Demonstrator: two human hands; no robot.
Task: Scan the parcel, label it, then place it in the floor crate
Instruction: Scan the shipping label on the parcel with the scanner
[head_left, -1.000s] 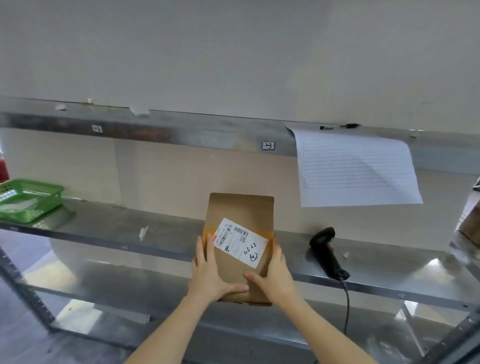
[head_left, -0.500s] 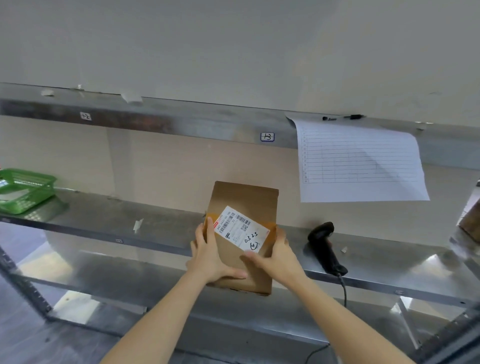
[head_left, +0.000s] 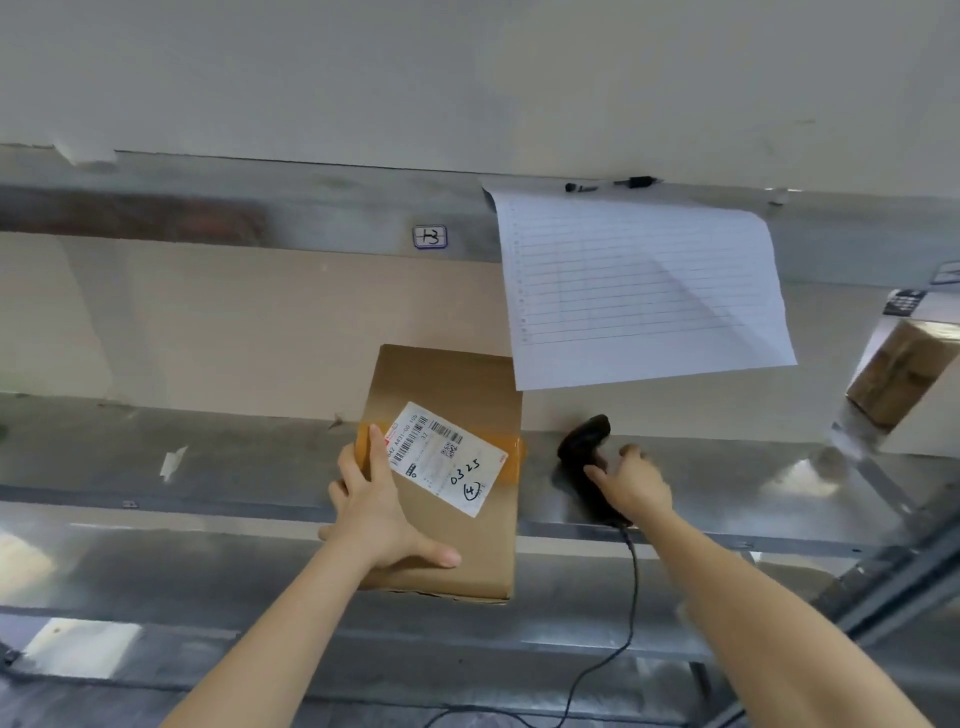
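Observation:
A brown cardboard parcel (head_left: 457, 540) with a white shipping label (head_left: 447, 457) and orange tape stands tilted in front of the metal shelf (head_left: 208, 457). My left hand (head_left: 374, 509) grips its lower left side, thumb across the front. My right hand (head_left: 631, 480) is off the parcel, fingers spread over the black corded barcode scanner (head_left: 584, 441) lying on the shelf. Whether the fingers have closed on the scanner is unclear.
A lined white sheet (head_left: 639, 291) hangs from the upper shelf rail, held by a pen (head_left: 631, 183). The scanner's cable (head_left: 631, 582) drops below the shelf edge. Another cardboard box (head_left: 898, 379) sits at the far right. A lower shelf lies beneath.
My right hand has left the parcel and moved right to the scanner. My left hand alone now holds the parcel. The view has shifted right, so the green basket is out of sight.

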